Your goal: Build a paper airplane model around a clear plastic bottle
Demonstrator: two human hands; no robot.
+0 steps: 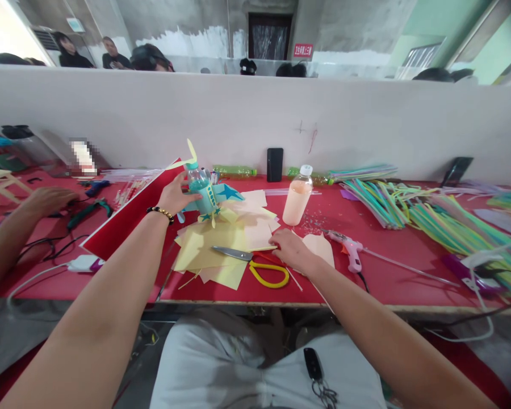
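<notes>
The left hand (174,196) grips one decorated blue bottle (199,186) above the paper sheets (213,238). The right hand (293,250) is at the sheets' edge; whether it holds anything, I cannot tell. Nearby are one pair of scissors (247,255), one peach bottle (297,203) and one pink glue gun (354,257). Two green bottles (234,171) lie farther back. The bench (383,250) is red, backed by a white partition (196,113); beyond are one dark door (270,37) and one red sign (304,50).
</notes>
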